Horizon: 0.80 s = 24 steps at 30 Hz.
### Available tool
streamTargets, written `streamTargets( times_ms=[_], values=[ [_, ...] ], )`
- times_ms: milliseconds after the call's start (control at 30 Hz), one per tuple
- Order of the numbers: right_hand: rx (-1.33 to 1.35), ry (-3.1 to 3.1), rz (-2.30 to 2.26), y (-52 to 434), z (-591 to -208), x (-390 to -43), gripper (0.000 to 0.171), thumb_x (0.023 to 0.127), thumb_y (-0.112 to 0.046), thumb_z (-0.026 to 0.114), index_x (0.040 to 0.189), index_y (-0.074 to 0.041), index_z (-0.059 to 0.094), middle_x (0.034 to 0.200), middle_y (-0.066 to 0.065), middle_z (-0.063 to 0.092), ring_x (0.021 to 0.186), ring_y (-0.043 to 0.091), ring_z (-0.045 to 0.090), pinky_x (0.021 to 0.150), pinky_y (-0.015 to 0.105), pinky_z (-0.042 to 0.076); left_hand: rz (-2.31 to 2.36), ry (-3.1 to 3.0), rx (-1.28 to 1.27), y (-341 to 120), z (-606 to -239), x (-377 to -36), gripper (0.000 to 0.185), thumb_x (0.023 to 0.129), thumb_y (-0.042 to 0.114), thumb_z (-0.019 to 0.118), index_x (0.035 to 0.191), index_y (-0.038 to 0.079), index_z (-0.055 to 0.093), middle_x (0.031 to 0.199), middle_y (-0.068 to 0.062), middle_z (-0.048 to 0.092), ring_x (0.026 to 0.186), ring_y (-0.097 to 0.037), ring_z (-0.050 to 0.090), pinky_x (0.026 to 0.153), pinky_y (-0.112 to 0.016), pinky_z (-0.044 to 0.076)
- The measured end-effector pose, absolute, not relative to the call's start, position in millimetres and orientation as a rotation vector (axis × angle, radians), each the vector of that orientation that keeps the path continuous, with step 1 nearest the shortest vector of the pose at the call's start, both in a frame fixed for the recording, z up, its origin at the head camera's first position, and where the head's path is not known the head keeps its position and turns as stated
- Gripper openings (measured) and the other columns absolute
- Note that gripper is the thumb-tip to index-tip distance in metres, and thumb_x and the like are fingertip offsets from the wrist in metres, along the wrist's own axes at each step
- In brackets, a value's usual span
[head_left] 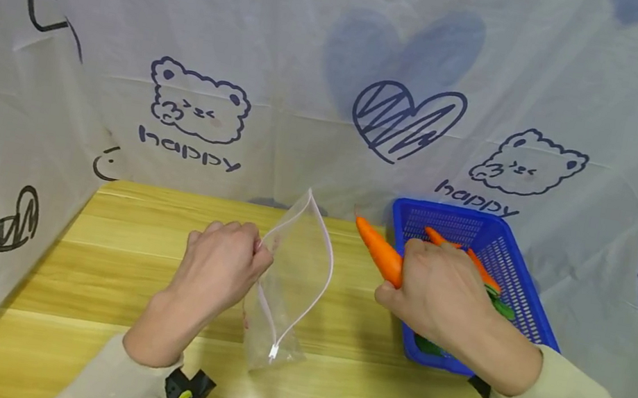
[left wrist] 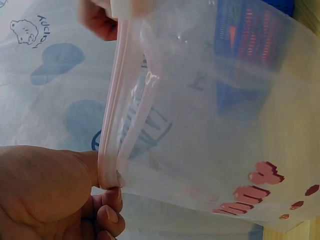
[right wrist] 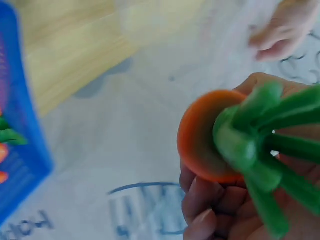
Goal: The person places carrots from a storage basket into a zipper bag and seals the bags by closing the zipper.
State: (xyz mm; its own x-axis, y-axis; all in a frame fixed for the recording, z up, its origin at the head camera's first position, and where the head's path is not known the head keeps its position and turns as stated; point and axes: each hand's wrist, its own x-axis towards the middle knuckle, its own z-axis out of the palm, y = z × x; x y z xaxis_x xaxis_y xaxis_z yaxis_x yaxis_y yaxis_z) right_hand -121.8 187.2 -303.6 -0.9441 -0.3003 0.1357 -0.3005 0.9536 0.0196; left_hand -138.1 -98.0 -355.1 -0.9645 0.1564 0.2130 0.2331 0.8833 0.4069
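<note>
My left hand (head_left: 223,260) pinches the edge of a clear zip bag (head_left: 298,266) at its pink zip strip. The bag's mouth gapes, and a white slider (head_left: 274,351) sits at the near end of the strip. Pinkish-red printing (left wrist: 260,185) marks the bag's side in the left wrist view. In my right hand (head_left: 445,294) is an orange carrot (head_left: 377,247), its thin tip pointing up and left toward the bag. The right wrist view shows the carrot's thick end with green stalks (right wrist: 250,145), fingers curled around it.
Behind and below my right hand stands a blue plastic basket (head_left: 529,305) with more carrots (head_left: 484,272) and some green pieces (head_left: 500,305) inside. The wooden table (head_left: 123,272) is bordered by a whitish printed cloth (head_left: 290,145) at the back and sides.
</note>
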Motion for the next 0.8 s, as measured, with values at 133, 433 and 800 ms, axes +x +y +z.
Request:
streamTargets(
  times_ms=[133,433,800],
  values=[
    [0.507,-3.019,0.016,167,-283,-109,0.036,0.078,-0.04,0.075,0.079,-0.012,0.052,0.064,0.0,0.05,0.058,0.021,0.047,0.052,0.034,0.036,-0.654,-2.869,-0.299,-95,-355,-138,0.021,0.091,0.016,0.052,0.07,0.015,0.052,0.069,-0.002,0.054,0.07,-0.028,0.05,0.068,-0.04,0.034],
    [0.607,-3.211,0.023,131,-279,-109,0.032,0.078,-0.041,0.073,0.074,-0.016,0.054,0.062,-0.001,0.05,0.052,0.02,0.05,0.047,0.034,0.038,-0.631,-2.865,-0.309,-86,-354,-137,0.02,0.093,0.02,0.055,0.074,0.014,0.055,0.071,-0.003,0.056,0.072,-0.029,0.052,0.067,-0.041,0.035],
    [0.633,-3.506,0.137,118,-287,-157,0.04,0.086,-0.046,0.071,0.056,-0.02,0.069,0.052,-0.005,0.063,0.052,0.018,0.061,0.05,0.029,0.041,-0.608,-2.792,-0.441,-63,-355,-129,0.023,0.097,0.015,0.055,0.074,0.011,0.052,0.068,-0.003,0.052,0.069,-0.029,0.051,0.061,-0.039,0.032]
  ],
)
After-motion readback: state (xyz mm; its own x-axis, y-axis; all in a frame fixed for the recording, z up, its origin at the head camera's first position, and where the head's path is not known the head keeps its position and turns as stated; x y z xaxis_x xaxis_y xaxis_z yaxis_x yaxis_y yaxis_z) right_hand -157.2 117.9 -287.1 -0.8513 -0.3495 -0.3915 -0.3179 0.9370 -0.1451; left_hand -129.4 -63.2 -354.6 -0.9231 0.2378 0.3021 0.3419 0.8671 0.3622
